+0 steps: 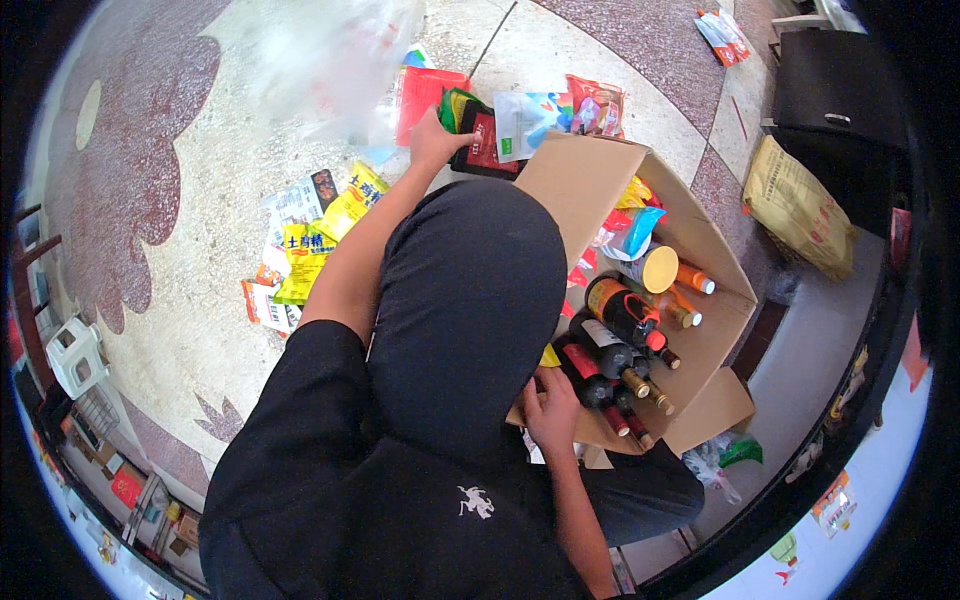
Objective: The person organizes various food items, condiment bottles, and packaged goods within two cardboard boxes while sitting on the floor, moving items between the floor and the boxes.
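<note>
My left hand [439, 144] reaches out to a row of food packets on the floor. Its thumb presses on a dark packet with a red label [491, 139], while the fingers go behind a green packet [452, 109]. A red packet [424, 94] lies beside them, and a white-and-blue pouch [525, 120] overlaps the dark one. My right hand [553, 411] rests at the near edge of a cardboard box [592, 169], fingers bent beside a yellow item [550, 356]. Inside the box, glass bottles [607, 352] lean beside a yellow-lidded canister [658, 270].
Yellow seasoning packets [304, 259] and other pouches lie left of my arm. A clear plastic bag [330, 67] spreads over the patterned floor. To the right are a yellow sack [799, 206] and a dark cabinet [836, 82]. A white plastic stool [77, 358] stands far left.
</note>
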A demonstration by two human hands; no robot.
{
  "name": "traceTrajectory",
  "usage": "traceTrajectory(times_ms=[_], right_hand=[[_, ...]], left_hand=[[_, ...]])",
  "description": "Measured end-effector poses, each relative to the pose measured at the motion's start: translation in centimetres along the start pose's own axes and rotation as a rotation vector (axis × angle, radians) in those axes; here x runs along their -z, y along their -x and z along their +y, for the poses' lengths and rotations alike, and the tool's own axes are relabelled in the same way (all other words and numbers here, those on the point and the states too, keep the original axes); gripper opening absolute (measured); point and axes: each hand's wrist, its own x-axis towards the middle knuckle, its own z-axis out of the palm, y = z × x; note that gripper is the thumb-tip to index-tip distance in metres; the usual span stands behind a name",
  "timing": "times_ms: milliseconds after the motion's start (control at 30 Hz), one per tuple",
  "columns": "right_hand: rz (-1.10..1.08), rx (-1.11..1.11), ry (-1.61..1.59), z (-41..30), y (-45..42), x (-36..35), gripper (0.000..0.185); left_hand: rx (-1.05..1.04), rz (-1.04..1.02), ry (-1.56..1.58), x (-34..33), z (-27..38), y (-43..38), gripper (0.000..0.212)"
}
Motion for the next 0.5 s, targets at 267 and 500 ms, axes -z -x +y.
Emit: traceTrajectory(times_ms=[267, 500], right_hand=[[-0.007, -0.015, -0.028, 0.4, -0.1, -0.1, 0.019], [0.007, -0.011, -0.059, -0.1, 0.0, 0.0, 0.016]], left_hand=[[-0.036, -0.044, 0.069, -0.2, -1.5, 0.6, 0.034], [-0.101, -0.163, -0.16, 9.9, 2.6, 0.9, 0.032]])
